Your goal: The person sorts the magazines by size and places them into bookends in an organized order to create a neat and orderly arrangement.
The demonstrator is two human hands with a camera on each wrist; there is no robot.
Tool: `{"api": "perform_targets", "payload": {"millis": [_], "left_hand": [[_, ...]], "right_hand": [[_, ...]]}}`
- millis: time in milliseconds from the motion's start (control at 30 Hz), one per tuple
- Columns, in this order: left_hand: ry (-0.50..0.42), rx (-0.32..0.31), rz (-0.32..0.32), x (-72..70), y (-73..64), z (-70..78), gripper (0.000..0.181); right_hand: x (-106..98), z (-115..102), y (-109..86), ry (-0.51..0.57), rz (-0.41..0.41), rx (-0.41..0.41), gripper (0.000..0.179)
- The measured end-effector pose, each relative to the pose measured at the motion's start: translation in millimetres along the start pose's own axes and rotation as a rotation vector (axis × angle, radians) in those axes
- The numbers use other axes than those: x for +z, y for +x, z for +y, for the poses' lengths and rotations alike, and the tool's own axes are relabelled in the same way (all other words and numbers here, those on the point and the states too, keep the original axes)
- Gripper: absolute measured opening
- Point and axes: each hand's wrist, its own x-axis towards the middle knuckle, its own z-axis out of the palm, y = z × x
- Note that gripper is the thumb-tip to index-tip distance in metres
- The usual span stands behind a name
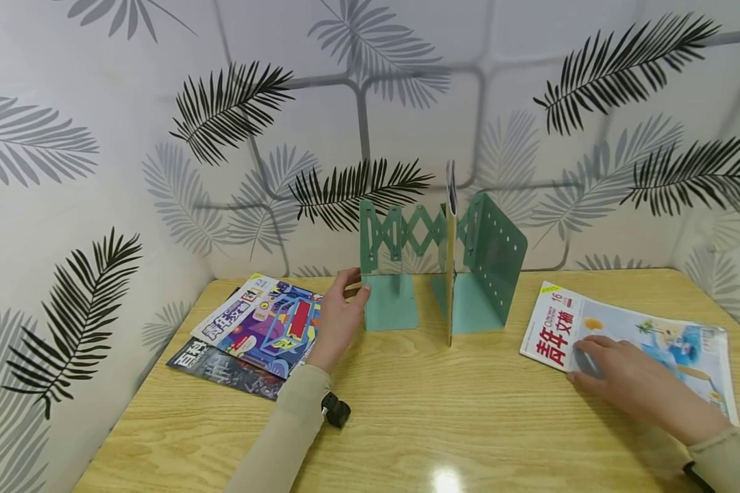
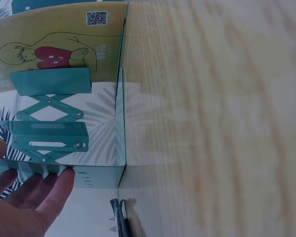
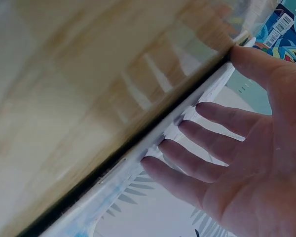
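Observation:
A green expandable bookend with crisscross side arms stands on the table. My left hand is at its left end plate, fingertips against the outer face and the thumb at the plate's edge. In the left wrist view those fingers line the plate. One thin magazine, yellow on one side, stands upright inside the bookend. On the right lies a magazine with red title characters, my right hand over its cover. The right wrist view shows spread fingers touching it, with the thumb at one edge.
Left of the bookend, a colourful purple magazine overlaps a dark magazine. A leaf-patterned wall rises behind the wooden table. A small black device sits at my left wrist.

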Motion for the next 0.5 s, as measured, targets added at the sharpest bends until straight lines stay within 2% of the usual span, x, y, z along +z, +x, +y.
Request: {"api": "perform_targets", "payload": {"millis": [167, 333, 500], "left_hand": [[0.005, 0.001, -0.001, -0.1, 0.1, -0.4, 0.037], [-0.005, 0.0, 0.0, 0.6, -0.3, -0.7, 0.037], [-0.001, -0.006, 0.001, 0.0, -0.2, 0.1, 0.038]], "right_hand": [[2.5, -3.8, -0.3, -0.047, 0.004, -0.042, 0.048], [4.2, -9.7, -3.4, -0.114, 0.055, -0.111, 0.033], [2.5, -15.2, -3.9, -0.14, 0.093, -0.141, 0.023]]}}
